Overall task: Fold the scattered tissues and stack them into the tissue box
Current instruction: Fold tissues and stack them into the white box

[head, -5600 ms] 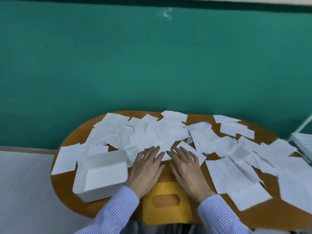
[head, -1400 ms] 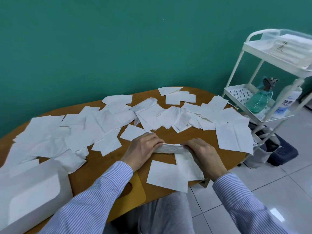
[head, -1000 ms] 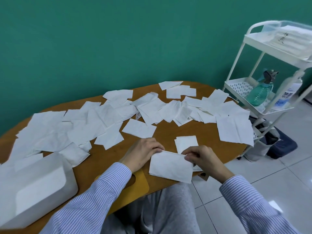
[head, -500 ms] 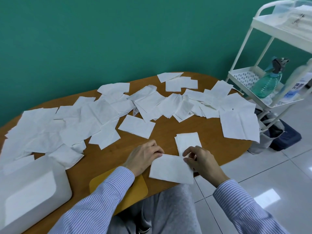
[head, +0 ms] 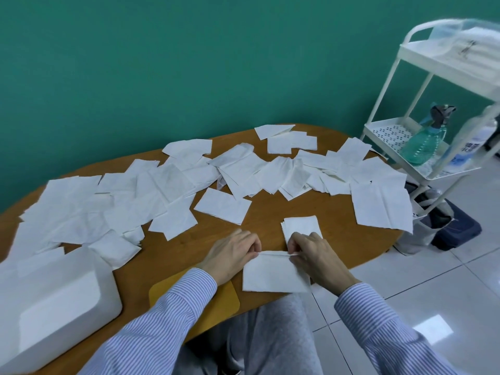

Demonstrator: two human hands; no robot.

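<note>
A tissue point(head: 273, 274) is held at the near edge of the tabletop point(head: 311, 209), its far edge pinched at one end by the left hand point(head: 232, 255) and at the other by the right hand point(head: 313, 253); both grips are narrow, fingers curled onto the paper, with the sheet's near edge hanging just past the table's rim; a small folded stack point(head: 300, 226) is seen just beyond the right hand, partly covered by its fingers; unfolded tissues point(head: 167, 185) are spread in an overlapping band across the far half of the tabletop, from the left edge to the right end; a white tissue box point(head: 51, 307) is set at the near left, well apart from the held sheet, with loose sheets touching its far side; a yellow panel point(head: 216, 301) is visible under the near rim, beside the left sleeve; a white cart point(head: 395, 77) is stood on the tiled floor to the right, with a green spray bottle point(head: 424, 142) on its middle shelf; a green wall fills the background.
</note>
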